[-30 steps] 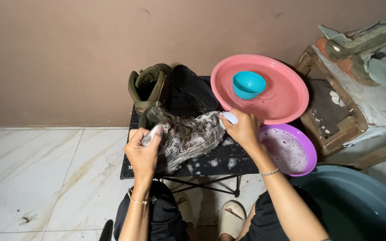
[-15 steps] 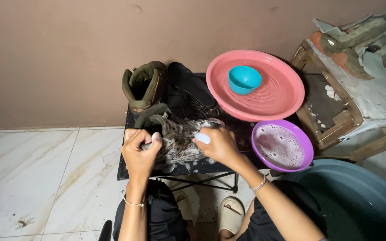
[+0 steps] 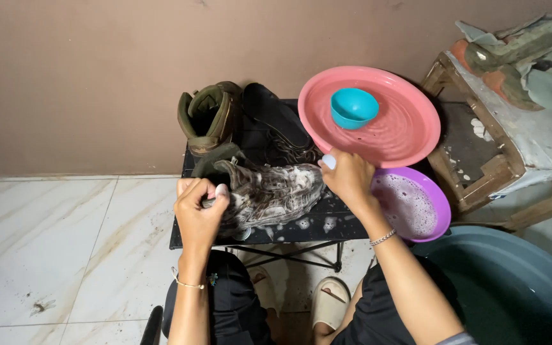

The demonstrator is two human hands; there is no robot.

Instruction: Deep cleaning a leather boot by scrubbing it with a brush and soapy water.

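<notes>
Since half a second ago the right hand (image 3: 347, 177) has slid from the middle of the soapy shoe (image 3: 268, 195) out to its toe end, beside the pink basin's rim, and the shoe's foamy side now shows where the hand had covered it. The left hand (image 3: 199, 207) has stayed at the heel end, fingers curled tight around the shoe's back edge; the right hand is closed too, though what it grips is hidden behind its knuckles, so I cannot tell whether it holds a brush or only the shoe. The soapy shoe lies on its side across the front of the small black bench (image 3: 301, 230), flecked with suds. Counted: two shoes, the lathered one and a dry olive shoe (image 3: 211, 116) standing upright at the back left; one dark insole (image 3: 282, 121) lying beside it; one pink basin (image 3: 391, 124) with one small teal bowl (image 3: 354, 107) in it; one purple bowl (image 3: 416, 204) of foam; one large grey tub (image 3: 519, 294) at lower right.
</notes>
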